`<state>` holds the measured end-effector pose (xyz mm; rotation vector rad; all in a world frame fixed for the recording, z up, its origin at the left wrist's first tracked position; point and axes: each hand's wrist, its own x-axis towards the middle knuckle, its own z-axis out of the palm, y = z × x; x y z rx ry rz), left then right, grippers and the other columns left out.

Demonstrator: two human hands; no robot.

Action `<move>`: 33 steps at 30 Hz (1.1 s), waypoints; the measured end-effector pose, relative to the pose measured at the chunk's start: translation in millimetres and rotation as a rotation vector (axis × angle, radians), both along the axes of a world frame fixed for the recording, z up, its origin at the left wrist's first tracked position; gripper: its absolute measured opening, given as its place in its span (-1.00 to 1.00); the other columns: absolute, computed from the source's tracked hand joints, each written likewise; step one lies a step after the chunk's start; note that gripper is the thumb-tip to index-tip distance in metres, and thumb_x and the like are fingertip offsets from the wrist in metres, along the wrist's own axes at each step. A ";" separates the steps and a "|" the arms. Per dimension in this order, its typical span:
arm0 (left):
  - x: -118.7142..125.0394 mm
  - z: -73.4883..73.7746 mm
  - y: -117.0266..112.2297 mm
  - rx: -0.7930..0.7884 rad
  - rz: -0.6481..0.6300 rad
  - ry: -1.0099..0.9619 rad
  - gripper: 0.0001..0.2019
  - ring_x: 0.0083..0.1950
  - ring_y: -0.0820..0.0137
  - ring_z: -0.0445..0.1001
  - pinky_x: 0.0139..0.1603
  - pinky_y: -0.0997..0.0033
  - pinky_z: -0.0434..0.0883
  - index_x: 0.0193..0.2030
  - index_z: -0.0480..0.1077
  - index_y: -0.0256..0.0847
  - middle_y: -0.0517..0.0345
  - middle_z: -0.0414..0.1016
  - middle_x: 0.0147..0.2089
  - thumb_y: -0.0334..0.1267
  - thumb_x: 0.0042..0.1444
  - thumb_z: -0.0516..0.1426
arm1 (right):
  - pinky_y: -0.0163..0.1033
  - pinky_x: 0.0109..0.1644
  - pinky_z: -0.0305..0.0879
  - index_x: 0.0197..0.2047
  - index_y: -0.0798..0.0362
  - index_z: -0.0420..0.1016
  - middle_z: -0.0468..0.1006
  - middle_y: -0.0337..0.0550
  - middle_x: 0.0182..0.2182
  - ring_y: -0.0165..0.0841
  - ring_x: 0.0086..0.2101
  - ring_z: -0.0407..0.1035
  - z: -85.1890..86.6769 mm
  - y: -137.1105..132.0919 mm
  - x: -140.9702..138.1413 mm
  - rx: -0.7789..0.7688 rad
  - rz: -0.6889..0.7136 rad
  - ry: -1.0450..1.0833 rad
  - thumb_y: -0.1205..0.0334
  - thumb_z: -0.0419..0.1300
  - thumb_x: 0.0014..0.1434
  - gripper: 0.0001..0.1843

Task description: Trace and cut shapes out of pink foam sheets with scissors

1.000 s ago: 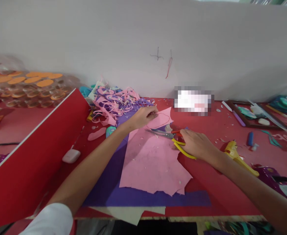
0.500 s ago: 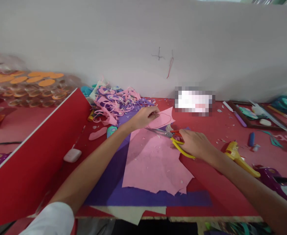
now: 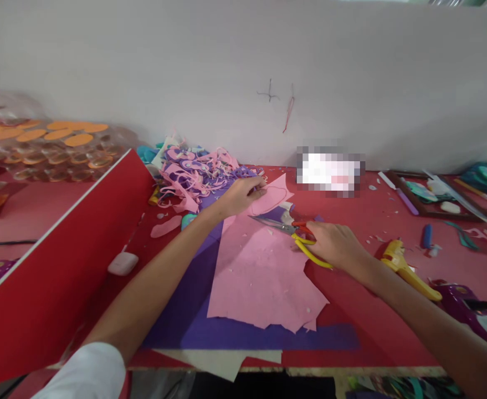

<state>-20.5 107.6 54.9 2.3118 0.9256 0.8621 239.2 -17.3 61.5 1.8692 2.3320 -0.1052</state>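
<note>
In my right hand (image 3: 334, 243) is a pair of scissors (image 3: 285, 227) with one yellow and one red-orange handle, the blades pointing left. My left hand (image 3: 243, 197) pinches a pink felt piece (image 3: 273, 198) that bears a drawn rounded outline. The blades lie just below this piece, beside the upper edge of a large pink felt sheet (image 3: 263, 277). Whether the piece is still joined to the sheet near the blade tips, I cannot tell. Under the pink sheet lies purple felt (image 3: 177, 316).
Pink and purple scraps (image 3: 201, 172) pile up at the back left. A red board (image 3: 60, 266) leans upright on the left, with a white case (image 3: 122, 264) beside it. Right of my arm lie a yellow glue gun (image 3: 407, 269) and a tray (image 3: 442, 202).
The left hand has drawn the outlined pink piece slightly to the left and up. The scissors have shifted a little right, and a gap between piece and sheet has widened.
</note>
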 end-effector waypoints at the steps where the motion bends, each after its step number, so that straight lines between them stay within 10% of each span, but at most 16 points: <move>1: -1.7 -0.6 1.3 0.004 0.005 -0.003 -0.84 -0.39 0.49 0.18 -0.32 0.46 0.16 -0.31 0.30 -0.21 0.26 0.27 -0.40 -0.22 0.29 0.08 | -0.15 -0.31 0.24 -0.16 0.04 0.52 0.67 0.06 -0.24 -0.03 -0.25 0.57 -0.3 -0.4 0.1 0.000 0.001 -0.001 -0.34 0.04 0.28 -0.41; 10: -2.6 -9.2 4.4 0.030 -0.001 -0.018 -0.80 -0.35 0.46 0.23 -0.30 0.46 0.20 -0.28 0.33 -0.21 0.21 0.34 -0.35 -0.15 0.31 0.08 | -0.13 -0.27 0.27 -0.07 0.08 0.43 0.62 0.16 -0.06 -0.01 -0.14 0.55 -5.0 -0.2 -1.3 0.016 0.021 -0.016 -0.29 -0.04 0.34 -0.42; 33: -8.0 -13.1 9.8 0.077 0.135 -0.077 -0.79 -0.42 0.48 0.16 -0.37 0.46 0.13 -0.30 0.21 -0.17 0.28 0.18 -0.43 -0.13 0.33 0.04 | -0.18 -0.37 0.13 -0.19 0.04 0.47 0.66 0.06 -0.34 -0.07 -0.35 0.56 -6.4 1.0 -0.6 0.028 -0.018 0.012 -0.29 -0.02 0.34 -0.44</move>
